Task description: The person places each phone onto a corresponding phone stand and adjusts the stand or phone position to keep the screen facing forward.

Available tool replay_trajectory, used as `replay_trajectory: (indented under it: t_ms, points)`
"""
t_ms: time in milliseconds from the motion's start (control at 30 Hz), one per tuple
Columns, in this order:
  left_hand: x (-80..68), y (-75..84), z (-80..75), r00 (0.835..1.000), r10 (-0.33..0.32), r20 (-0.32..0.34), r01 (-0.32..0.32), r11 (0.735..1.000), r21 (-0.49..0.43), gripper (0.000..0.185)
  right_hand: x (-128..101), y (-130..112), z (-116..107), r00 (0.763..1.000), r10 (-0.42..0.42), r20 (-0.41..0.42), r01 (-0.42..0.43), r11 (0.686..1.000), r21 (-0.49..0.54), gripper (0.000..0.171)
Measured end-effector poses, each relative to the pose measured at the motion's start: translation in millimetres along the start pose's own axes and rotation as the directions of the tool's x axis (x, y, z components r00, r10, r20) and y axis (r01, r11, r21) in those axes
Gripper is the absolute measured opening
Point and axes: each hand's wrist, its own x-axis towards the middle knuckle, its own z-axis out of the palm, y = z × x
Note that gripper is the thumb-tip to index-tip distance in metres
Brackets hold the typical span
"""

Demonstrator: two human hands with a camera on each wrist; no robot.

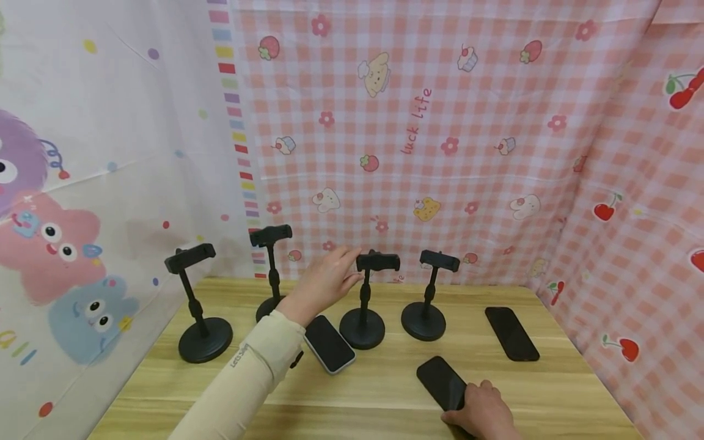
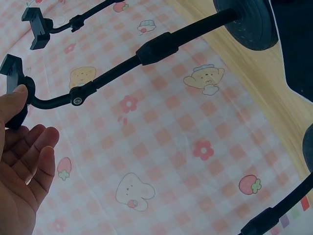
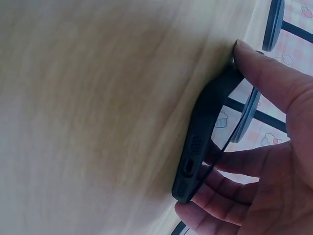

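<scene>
Black phone in a dark case, lying flat and screen-up near the front edge of the table, right of centre, turned diagonally. Black phone stand, upright on a round base, clamp level, toward the back edge, mid-table.

Four phone stands line the back of the worktop, narrow gaps between them. Three phones lie in front; bare wood stays open front left.
</scene>
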Motion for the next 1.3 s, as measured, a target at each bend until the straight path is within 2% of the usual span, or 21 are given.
replay_trajectory:
  t_ms: [233,567,767,1100,1300]
  points:
    - [0.1,-0.9,2.4,1.0,0.003,0.001,-0.003,1.0,-0.009,0.051,-0.2,3.0,0.8,1.0,-0.008,0.002,0.008,1.0,0.019,0.072]
    - [-1.1,-3.2,3.7,1.0,0.004,0.017,-0.004,1.0,-0.017,0.051,0.3,7.5,1.3,0.998,0.037,0.047,-0.039,0.998,0.05,0.072]
    - [-2.2,-5.5,3.6,0.999,-0.012,0.033,0.013,1.0,-0.015,0.052,-0.2,7.0,2.0,1.0,-0.003,0.011,0.002,0.999,0.046,0.068]
    - [-3.9,-7.3,2.5,0.999,-0.027,0.029,0.028,0.999,-0.031,0.05,-1.0,1.5,-2.7,0.999,0.012,0.035,-0.014,0.999,0.045,0.065]
    - [-5.1,-6.5,1.5,0.999,-0.041,0.021,0.043,0.998,-0.054,0.049,-3.1,-1.5,-5.1,1.0,0.007,0.004,-0.007,0.999,0.042,0.065]
